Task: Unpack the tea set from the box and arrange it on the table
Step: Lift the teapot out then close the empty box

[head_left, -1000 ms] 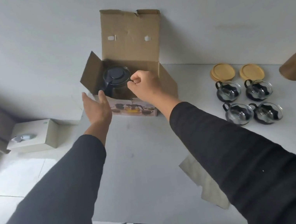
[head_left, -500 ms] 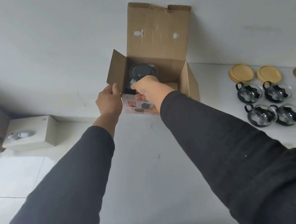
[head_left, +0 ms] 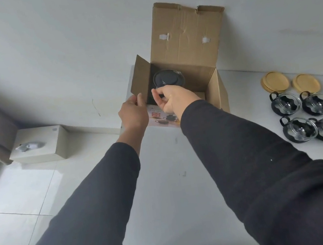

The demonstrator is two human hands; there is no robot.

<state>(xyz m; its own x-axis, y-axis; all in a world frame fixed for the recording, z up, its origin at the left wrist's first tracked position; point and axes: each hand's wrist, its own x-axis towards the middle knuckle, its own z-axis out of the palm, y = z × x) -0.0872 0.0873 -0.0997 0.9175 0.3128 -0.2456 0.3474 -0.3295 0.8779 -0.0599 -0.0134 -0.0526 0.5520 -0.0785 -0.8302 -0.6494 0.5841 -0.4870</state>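
The left hand [head_left: 134, 114], open beside the box [head_left: 211, 84] a second ago, now pinches its flap. The right hand's [head_left: 174, 99] fingers have curled round the teapot [head_left: 167, 79] handle inside, so it looks ready to lift out.

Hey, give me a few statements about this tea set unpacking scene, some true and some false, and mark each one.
1. The teapot sits inside the open cardboard box. True.
2. Four glass cups stand on the table, right of the box. True.
3. The left hand is lifting a cup. False: it holds the box's left flap.
4. The right hand rests flat on the table. False: its grip is at the teapot, inside the box.
5. Two round wooden lids lie behind the cups. True.
6. The box top is taped shut. False: its flaps stand open.
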